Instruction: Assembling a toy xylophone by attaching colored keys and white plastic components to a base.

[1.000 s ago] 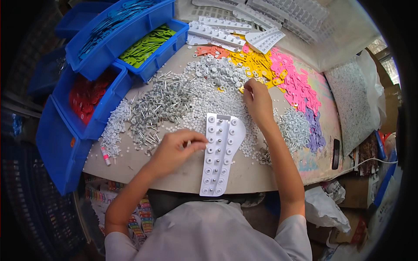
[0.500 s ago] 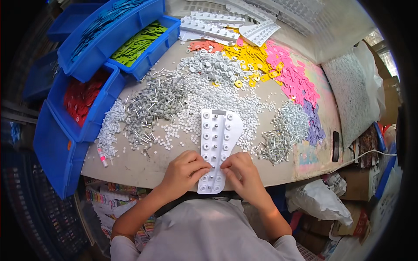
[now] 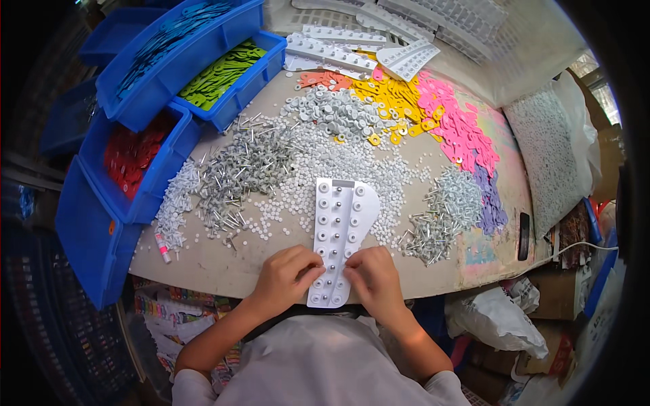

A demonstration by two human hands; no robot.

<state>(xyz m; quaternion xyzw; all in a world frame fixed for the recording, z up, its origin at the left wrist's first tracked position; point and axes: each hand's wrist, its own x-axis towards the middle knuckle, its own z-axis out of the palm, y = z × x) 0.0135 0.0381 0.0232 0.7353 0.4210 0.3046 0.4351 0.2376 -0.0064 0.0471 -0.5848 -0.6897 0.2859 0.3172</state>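
Observation:
A long white plastic jig plate point(image 3: 340, 223) with rows of round sockets lies on the round table, its near end over the table's front edge. My left hand point(image 3: 288, 274) rests on the plate's lower left side, fingers curled against it. My right hand point(image 3: 373, 277) touches the lower right side, fingertips pinched over a socket; whether a small piece sits between them is hidden. Several sockets near the hands hold small grey parts.
Heaps of grey pins point(image 3: 247, 169), small white caps point(image 3: 318, 162) and grey washers point(image 3: 335, 108) cover the table. Yellow point(image 3: 386, 91), pink point(image 3: 457, 128) and purple tags point(image 3: 491, 199) lie at the right. Blue bins point(image 3: 169, 68) stand left. More white plates point(image 3: 338, 51) are stacked at the back.
My right hand came back from the yellow tags to the plate's near end. Both hands now sit close together at the plate's lower part.

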